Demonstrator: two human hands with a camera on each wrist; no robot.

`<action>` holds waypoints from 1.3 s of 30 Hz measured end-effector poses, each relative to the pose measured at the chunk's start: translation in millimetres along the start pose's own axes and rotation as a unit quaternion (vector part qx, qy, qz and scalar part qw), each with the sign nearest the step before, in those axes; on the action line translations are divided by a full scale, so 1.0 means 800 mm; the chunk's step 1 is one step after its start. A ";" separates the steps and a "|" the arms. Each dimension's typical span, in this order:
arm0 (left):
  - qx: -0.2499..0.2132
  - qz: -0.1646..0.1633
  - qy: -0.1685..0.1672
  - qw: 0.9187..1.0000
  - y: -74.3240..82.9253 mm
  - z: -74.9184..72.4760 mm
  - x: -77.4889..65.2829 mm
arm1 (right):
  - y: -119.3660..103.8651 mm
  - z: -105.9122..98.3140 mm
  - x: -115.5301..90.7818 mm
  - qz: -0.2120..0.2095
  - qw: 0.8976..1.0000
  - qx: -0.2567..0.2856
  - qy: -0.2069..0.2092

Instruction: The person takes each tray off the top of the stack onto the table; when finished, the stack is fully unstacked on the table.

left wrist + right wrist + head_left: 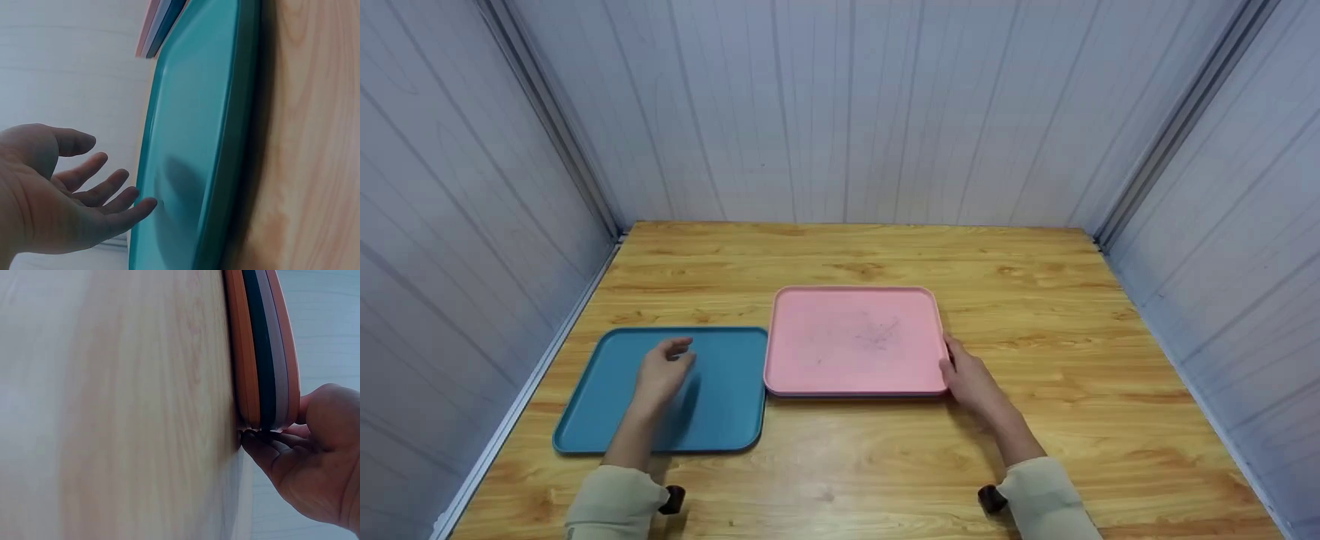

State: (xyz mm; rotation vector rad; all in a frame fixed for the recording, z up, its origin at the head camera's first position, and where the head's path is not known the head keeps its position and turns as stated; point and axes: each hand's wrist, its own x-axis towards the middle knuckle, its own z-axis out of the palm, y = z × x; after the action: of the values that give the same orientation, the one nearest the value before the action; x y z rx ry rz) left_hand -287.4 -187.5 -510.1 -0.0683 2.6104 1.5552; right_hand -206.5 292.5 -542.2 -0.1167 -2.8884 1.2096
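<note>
A teal-blue tray (727,390) lies flat at the left of the wooden table. My left hand (661,371) hovers over it, fingers loosely bent and holding nothing; in the left wrist view the hand (73,191) is spread, its shadow on the tray. Right of the blue tray, a stack of several trays has a pink tray (855,341) on top. Below the pink, the right wrist view shows a lavender tray (271,343), a dark teal tray (259,343) and an orange tray (242,343) at the bottom. My right hand (971,379) grips the stack's right edge, thumb near the top rim, fingertips low at the side.
The wooden table (1072,360) is bounded by a pale panelled back wall (847,112) and side walls with metal corner strips. The blue tray's right edge lies close against the stack's left side.
</note>
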 end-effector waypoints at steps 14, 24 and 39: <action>-0.027 -0.030 -0.042 0.998 0.019 0.051 0.006 | 0.000 0.000 0.000 -0.004 1.000 -0.002 0.011; -0.049 -0.053 -0.070 0.995 0.030 0.071 0.008 | 0.000 0.000 0.000 0.007 1.000 0.010 0.006; -0.054 -0.052 -0.086 0.993 0.033 0.090 0.007 | -0.002 0.001 0.000 0.014 1.000 0.005 0.001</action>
State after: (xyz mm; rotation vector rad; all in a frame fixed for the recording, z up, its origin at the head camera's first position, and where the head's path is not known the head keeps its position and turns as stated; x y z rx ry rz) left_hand -290.3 -111.7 -521.1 -0.0752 2.3531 1.5900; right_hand -206.3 290.5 -541.5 -0.1575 -2.8873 1.2277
